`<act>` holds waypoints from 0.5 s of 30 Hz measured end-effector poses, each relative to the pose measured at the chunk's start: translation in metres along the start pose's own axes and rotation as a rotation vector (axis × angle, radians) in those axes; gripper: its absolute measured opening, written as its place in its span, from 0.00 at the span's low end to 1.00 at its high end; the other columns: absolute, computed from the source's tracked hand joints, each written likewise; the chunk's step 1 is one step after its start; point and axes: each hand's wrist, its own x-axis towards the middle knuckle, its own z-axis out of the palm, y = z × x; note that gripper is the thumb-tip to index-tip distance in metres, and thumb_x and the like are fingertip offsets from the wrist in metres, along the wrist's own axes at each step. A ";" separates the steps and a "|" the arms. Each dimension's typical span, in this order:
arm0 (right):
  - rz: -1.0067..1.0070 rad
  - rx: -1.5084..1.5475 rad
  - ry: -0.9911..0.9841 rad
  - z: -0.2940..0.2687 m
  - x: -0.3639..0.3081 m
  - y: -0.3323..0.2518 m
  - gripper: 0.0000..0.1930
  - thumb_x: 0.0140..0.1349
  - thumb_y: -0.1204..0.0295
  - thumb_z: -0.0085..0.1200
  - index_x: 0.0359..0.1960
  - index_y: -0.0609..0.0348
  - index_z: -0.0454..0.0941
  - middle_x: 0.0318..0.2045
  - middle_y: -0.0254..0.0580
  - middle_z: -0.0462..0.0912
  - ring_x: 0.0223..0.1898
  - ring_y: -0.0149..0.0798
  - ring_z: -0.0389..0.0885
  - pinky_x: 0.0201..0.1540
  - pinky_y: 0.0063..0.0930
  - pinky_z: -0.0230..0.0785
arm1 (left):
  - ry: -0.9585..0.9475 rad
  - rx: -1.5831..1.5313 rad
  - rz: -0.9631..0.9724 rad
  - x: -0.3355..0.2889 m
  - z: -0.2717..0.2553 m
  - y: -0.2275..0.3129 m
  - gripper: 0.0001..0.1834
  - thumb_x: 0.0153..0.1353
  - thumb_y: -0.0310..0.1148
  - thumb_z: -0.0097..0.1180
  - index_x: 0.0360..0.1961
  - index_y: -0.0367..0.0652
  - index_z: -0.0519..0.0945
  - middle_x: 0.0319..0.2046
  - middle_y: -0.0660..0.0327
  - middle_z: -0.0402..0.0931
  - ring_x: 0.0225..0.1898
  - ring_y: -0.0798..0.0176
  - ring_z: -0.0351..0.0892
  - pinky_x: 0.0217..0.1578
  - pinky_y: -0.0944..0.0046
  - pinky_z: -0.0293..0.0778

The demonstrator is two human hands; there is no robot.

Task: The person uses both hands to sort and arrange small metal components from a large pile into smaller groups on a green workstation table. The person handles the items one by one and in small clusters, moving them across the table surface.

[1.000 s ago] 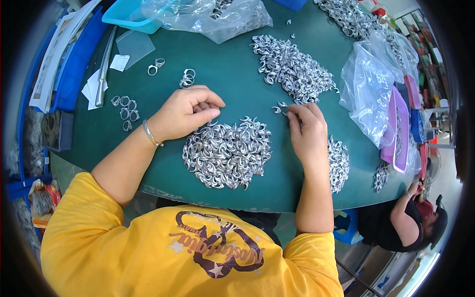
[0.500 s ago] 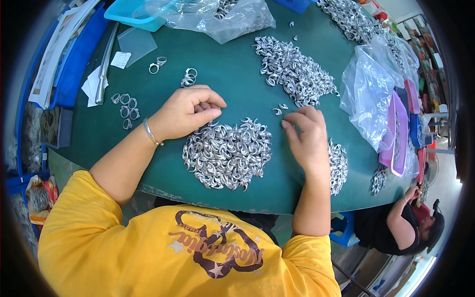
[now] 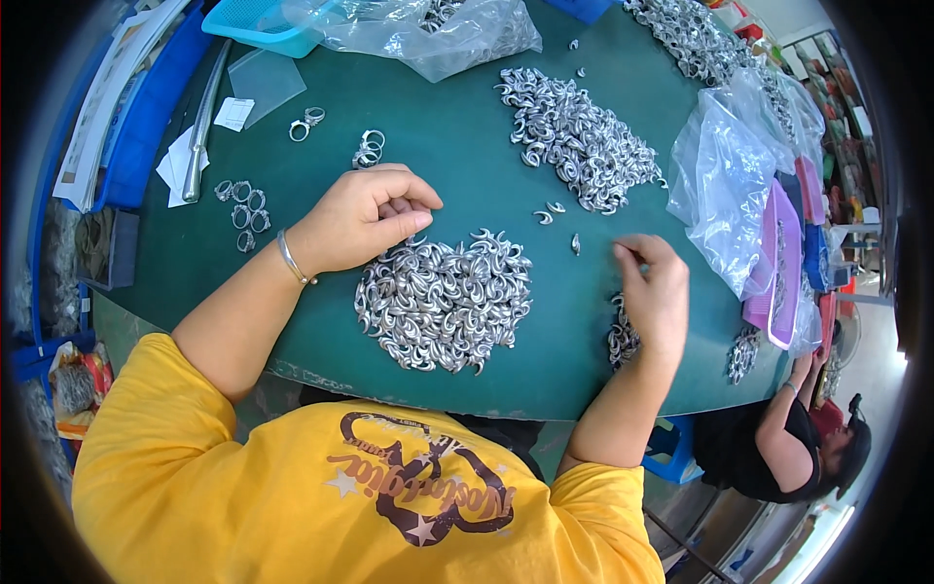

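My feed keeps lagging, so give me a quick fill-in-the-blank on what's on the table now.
1. The table has a ____ top.
2. The left hand rests at the edge of the ____ pile of metal hooks.
3. A ____ bracelet circles the left wrist.
4. The right hand lies on a ____ pile.

Missing: green; middle; silver; smaller

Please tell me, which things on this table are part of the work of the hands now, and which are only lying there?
In use: left hand, right hand, middle pile of hooks, small pile, loose hooks.

Lying about: rings, metal rod, paper slips, plastic bags, blue basket, far pile.
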 end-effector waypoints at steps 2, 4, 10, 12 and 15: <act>-0.084 0.059 0.010 0.020 0.002 -0.014 0.04 0.53 0.79 0.59 0.30 0.64 0.81 0.28 0.50 0.79 0.30 0.52 0.79 0.35 0.39 0.71 | -0.004 -0.009 -0.008 0.000 0.001 -0.001 0.07 0.60 0.26 0.59 0.40 0.38 0.81 0.34 0.65 0.76 0.32 0.75 0.75 0.35 0.75 0.72; -0.117 0.117 -0.079 0.028 0.005 -0.022 0.04 0.52 0.80 0.60 0.30 0.63 0.81 0.27 0.49 0.79 0.29 0.50 0.79 0.33 0.37 0.71 | 0.001 -0.018 -0.021 -0.002 -0.001 -0.002 0.07 0.60 0.26 0.59 0.40 0.38 0.81 0.34 0.65 0.76 0.32 0.75 0.75 0.35 0.75 0.72; -0.083 0.210 -0.006 0.018 0.002 -0.015 0.05 0.52 0.81 0.60 0.32 0.65 0.80 0.29 0.47 0.79 0.30 0.47 0.80 0.35 0.34 0.72 | -0.001 -0.020 -0.014 -0.001 0.000 0.000 0.07 0.61 0.26 0.59 0.39 0.38 0.81 0.34 0.65 0.76 0.33 0.75 0.75 0.35 0.76 0.72; -0.023 0.162 0.026 0.014 0.004 -0.013 0.06 0.52 0.81 0.60 0.33 0.64 0.80 0.29 0.47 0.79 0.31 0.48 0.80 0.36 0.34 0.73 | -0.001 -0.007 -0.006 -0.001 0.000 0.001 0.07 0.61 0.26 0.59 0.39 0.38 0.81 0.34 0.65 0.76 0.33 0.75 0.75 0.35 0.75 0.72; -0.189 0.125 -0.151 0.021 0.000 -0.018 0.06 0.52 0.80 0.60 0.33 0.63 0.80 0.30 0.47 0.79 0.32 0.49 0.79 0.37 0.35 0.73 | -0.005 -0.003 -0.002 -0.001 -0.001 0.000 0.07 0.61 0.26 0.59 0.39 0.38 0.81 0.34 0.65 0.76 0.33 0.75 0.75 0.35 0.75 0.72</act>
